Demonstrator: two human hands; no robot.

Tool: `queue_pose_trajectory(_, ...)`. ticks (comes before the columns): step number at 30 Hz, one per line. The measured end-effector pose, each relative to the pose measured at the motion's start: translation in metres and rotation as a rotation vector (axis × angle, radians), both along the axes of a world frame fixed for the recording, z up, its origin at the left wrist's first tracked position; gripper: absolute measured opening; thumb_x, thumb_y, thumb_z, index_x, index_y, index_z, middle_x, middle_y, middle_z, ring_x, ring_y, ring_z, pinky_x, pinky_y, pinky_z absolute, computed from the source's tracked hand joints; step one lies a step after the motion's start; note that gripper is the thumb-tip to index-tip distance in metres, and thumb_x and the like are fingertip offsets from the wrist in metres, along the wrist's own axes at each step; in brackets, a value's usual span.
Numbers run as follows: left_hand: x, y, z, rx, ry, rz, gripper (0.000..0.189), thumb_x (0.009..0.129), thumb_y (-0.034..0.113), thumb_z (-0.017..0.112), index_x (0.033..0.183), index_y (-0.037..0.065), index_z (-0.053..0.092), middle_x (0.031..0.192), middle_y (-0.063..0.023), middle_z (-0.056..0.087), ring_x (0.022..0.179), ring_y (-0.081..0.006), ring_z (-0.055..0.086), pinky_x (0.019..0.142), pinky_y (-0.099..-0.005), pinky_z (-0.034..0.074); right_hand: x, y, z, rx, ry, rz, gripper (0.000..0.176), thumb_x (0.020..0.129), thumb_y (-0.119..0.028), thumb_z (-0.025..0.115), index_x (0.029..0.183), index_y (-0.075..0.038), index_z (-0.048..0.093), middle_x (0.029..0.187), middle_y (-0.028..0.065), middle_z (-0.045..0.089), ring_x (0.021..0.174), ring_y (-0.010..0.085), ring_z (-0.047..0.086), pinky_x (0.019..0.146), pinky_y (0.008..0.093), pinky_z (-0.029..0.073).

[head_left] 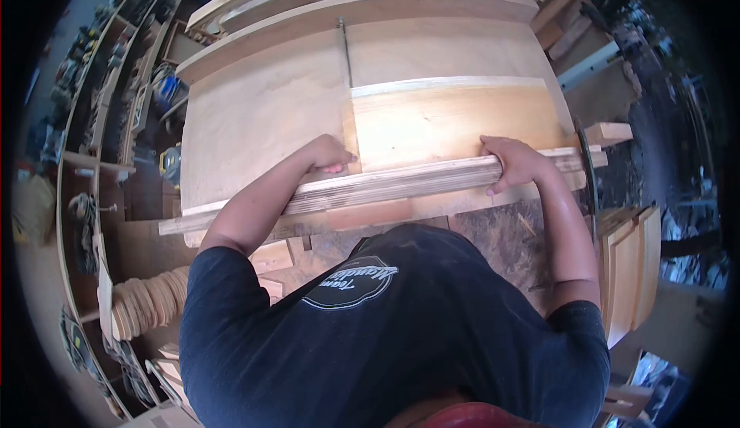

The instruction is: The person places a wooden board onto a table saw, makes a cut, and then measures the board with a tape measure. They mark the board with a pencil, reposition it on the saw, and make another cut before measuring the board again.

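Shelves (92, 163) lined the left side — crowded along their length.
Beside them, rounded wood pieces (150, 301) were packed in a row — and at right, pale panels (634, 262) stood close together.

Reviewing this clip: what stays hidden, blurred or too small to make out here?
All in the head view:
Left hand: its curled fingers hide whether it holds anything.
Right hand: its own back hides the palm, so gripping or merely resting on the long plank is unclear.
Long plank: a stretch is covered by the left forearm.
Workbench: its near part lies behind the person's torso.
Shelves: the small things there are blurred.
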State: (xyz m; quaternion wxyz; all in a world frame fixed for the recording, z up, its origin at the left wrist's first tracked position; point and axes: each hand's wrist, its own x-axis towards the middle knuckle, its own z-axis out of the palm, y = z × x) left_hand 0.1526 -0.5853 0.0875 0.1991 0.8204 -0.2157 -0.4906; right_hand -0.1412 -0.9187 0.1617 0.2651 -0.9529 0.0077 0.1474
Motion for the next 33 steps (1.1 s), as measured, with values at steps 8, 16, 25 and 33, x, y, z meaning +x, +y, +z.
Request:
queue_pose_trajectory(8,-0.01,0.007,0.008,-0.151,0.097,0.097,0.027,0.089,0.024,0.068,0.07,0.009,0.057,0.054,0.0004,0.054,0.044,-0.008,0.044,0.04,-0.0238,0.033,-0.013,0.008,0.007,-0.161,-0.064,-0.053,0.07,0.057,-0.041,0.088,0.112,-0.008,0.061,0.125,0.0197,0.06,0.121,0.0392,0.054,0.102,0.0478,0.041)
queue_pose_trajectory(16,0.047,0.156,0.047,-0.381,0.221,0.525,0.022,0.098,0.025,0.052,0.108,0.006,0.059,0.094,-0.0015,0.06,0.085,-0.0131,0.062,0.075,-0.0304,0.054,-0.13,0.081,-0.049,0.039,-0.772,-0.322,0.031,0.082,-0.03,0.073,0.1,-0.008,0.062,0.106,0.012,0.064,0.103,0.0322,0.061,0.086,0.0437,0.048)
queue_pose_trajectory(25,0.058,0.262,0.064,0.126,-0.739,0.545,0.026,0.092,0.027,0.061,0.09,0.001,0.057,0.075,-0.0104,0.06,0.07,-0.0224,0.058,0.064,-0.0373,0.048,-0.179,-0.02,-0.348,0.184,-0.225,-1.105,0.028,0.086,-0.03,0.063,0.106,-0.011,0.065,0.098,0.0177,0.065,0.087,0.0382,0.064,0.078,0.0439,0.053)
queue_pose_trajectory(33,-0.18,-0.021,0.054,-0.614,-1.233,0.022,0.032,0.099,0.029,0.051,0.095,-0.003,0.054,0.093,-0.0154,0.054,0.086,-0.0285,0.05,0.079,-0.0416,0.041,-0.019,-0.063,-0.396,0.049,-0.527,-1.351,0.046,0.085,-0.026,0.065,0.127,-0.008,0.057,0.11,0.02,0.065,0.11,0.0363,0.06,0.092,0.0448,0.049)
